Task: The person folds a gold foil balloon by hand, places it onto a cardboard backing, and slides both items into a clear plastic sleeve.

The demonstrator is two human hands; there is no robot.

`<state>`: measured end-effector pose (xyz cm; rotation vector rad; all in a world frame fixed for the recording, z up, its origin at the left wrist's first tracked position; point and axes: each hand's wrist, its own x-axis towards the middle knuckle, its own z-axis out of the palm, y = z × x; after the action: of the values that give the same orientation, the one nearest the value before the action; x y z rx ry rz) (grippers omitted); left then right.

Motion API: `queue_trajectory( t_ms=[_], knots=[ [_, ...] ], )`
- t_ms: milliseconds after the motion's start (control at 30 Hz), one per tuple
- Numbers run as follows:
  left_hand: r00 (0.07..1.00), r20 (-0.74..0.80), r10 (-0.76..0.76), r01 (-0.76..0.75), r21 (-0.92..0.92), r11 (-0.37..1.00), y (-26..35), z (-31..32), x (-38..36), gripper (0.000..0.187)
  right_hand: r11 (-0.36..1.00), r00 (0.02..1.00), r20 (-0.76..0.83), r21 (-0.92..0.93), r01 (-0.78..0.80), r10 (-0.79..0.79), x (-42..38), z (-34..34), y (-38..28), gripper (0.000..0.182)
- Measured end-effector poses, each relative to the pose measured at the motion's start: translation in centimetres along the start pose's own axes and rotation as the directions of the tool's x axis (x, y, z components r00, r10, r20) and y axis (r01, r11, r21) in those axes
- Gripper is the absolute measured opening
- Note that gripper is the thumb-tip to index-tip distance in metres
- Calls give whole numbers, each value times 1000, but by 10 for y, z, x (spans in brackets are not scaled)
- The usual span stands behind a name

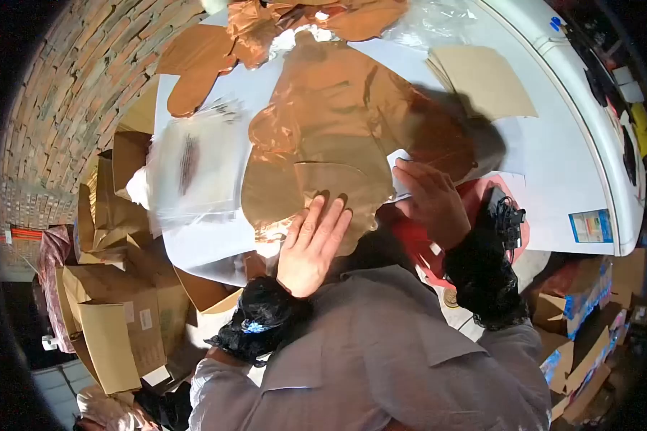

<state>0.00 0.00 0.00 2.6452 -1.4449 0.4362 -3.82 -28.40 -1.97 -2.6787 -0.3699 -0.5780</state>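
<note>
My left hand point(310, 248) lies with fingers spread on the lower part of a shiny copper-coloured foil piece point(323, 108), which is flat on the white table point(198, 248). To the right, my right hand point(435, 197) is held at the foil's lower right edge with its fingers extended, beside a small white piece point(397, 164). Whether it touches the foil is hard to tell. More copper foil pieces point(194, 65) lie at the table's far left and far edge. A stack of clear plastic bags point(194, 165) is left of the large foil.
Brown paper sheets point(489, 82) lie at the right back, near clear plastic point(435, 21). A red item point(417, 248) and a black device point(509, 219) are by my right forearm. Cardboard boxes stand at left point(115, 323) and right point(589, 345). A brick wall point(72, 93) rises at left.
</note>
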Motion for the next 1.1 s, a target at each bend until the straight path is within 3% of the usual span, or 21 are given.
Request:
queue_trajectory(
  t_ms=[1100],
  knots=[
    [999, -6, -49, 48, -94, 994, 9, 3, 11, 55, 999, 1000, 11, 38, -12, 12, 5, -7, -1, 63]
  ],
)
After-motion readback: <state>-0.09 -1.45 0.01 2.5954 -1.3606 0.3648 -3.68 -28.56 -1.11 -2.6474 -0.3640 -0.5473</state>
